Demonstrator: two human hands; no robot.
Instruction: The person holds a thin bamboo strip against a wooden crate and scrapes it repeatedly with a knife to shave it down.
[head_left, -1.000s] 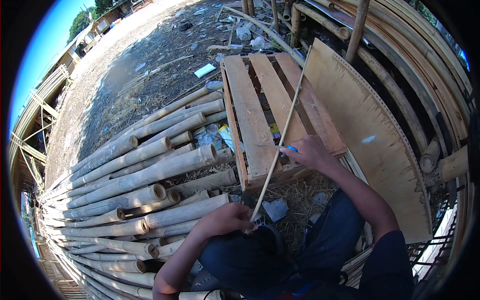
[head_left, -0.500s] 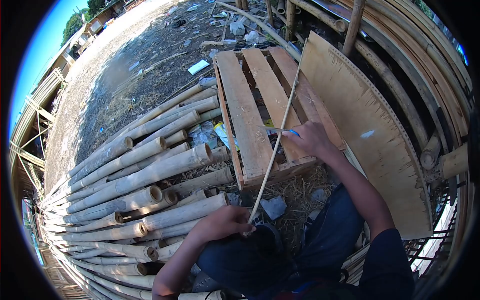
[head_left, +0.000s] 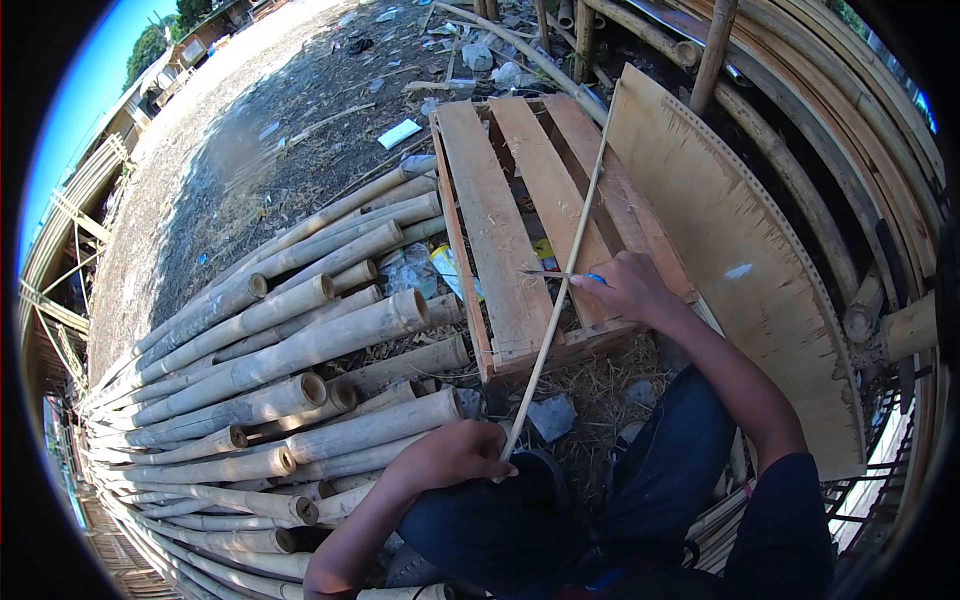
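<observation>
A long thin bamboo strip [head_left: 580, 235] runs diagonally over a slatted wooden crate [head_left: 491, 215]. Its lower end is pinched in my left hand [head_left: 455, 457], above my left knee. My right hand [head_left: 635, 288] is closed round the blue handle of a knife [head_left: 548, 273]. The blade points left and lies across the strip, near the crate's front edge. Pale shavings are scattered on the slats. Part of the handle is hidden by my right fingers.
Bamboo poles [head_left: 340, 335] are stacked at the left, their cut ends toward the crate. A curved plywood sheet [head_left: 740, 270] leans at the crate's right side. Beyond are bamboo rails [head_left: 775, 150] and littered ground [head_left: 340, 110].
My right hand and the knife have shifted slightly down and right, with more of the blade showing. My left hand has moved slightly right with the strip's lower end.
</observation>
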